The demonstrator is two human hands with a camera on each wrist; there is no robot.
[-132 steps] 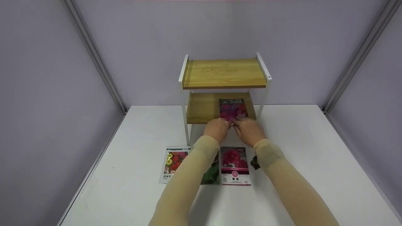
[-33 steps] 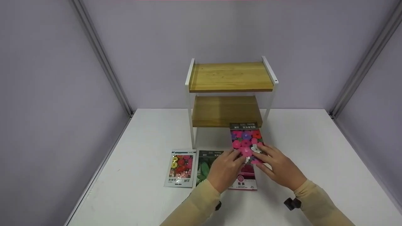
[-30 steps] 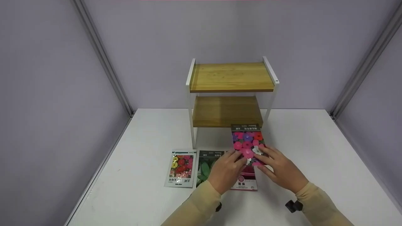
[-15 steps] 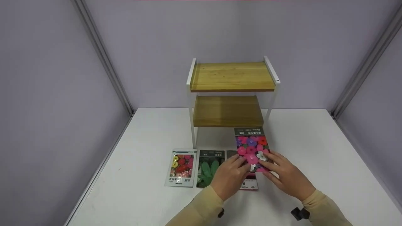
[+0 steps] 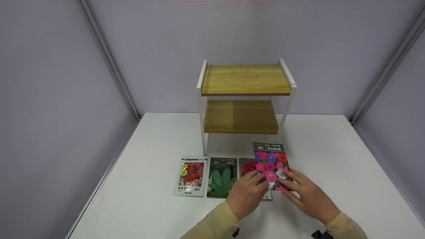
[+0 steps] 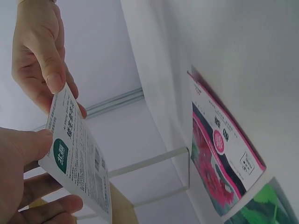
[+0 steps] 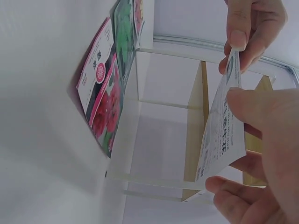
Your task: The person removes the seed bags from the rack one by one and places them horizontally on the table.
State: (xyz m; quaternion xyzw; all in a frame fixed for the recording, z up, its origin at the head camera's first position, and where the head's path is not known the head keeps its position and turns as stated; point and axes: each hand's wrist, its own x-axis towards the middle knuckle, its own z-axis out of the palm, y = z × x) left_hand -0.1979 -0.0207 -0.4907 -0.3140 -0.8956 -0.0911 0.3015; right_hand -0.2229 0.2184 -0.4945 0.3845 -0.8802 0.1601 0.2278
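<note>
Both my hands hold a seed packet point(image 5: 270, 162) with pink, purple and red flowers, off the table and in front of the shelf. My left hand point(image 5: 248, 194) pinches its lower left corner; my right hand point(image 5: 310, 197) pinches the lower right side. The wrist views show the thumbs on the packet's white printed back point(image 6: 79, 154) and the fingers on the other face. Beneath it in the head view lies a packet with red flowers point(image 5: 246, 166), partly covered. Left of that lie a green-leaf packet point(image 5: 221, 177) and a white-edged packet with mixed flowers point(image 5: 191, 176).
A two-tier rack with white metal sides stands behind the packets. Its upper wooden shelf point(image 5: 245, 79) and lower wooden shelf point(image 5: 239, 116) show bare wood. The white table point(image 5: 142, 176) is enclosed by grey-lilac panels at the back and sides.
The flower packet was over the lower shelf with both hands. It has since come off the shelf's front, toward me and slightly right, now overlapping the red-flower packet in view.
</note>
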